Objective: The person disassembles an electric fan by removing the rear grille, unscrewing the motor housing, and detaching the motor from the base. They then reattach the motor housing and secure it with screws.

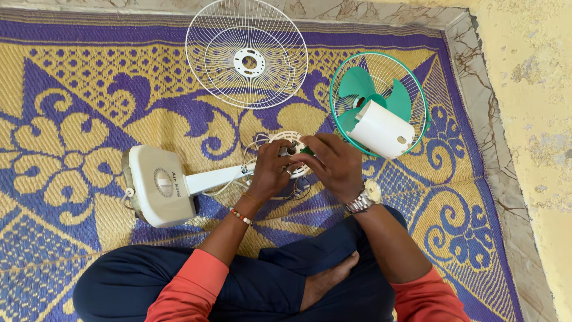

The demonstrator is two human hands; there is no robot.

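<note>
A white table fan lies on its side on the mat, its square base (156,185) at the left and its neck (215,178) running right. My left hand (269,172) grips the round white motor head (286,138) with loose wires beside it. My right hand (335,164) closes over the motor head from the right, fingers pinching a small green part (307,151) at its middle. A silver watch (366,195) sits on my right wrist and bead bracelets on my left.
A white wire fan guard (246,53) lies at the far middle of the purple and yellow mat (71,107). A green guard (417,89) at the right holds green blades (357,83) and a white motor cover (381,129). A stone floor strip (494,137) and yellow wall (536,89) border the right.
</note>
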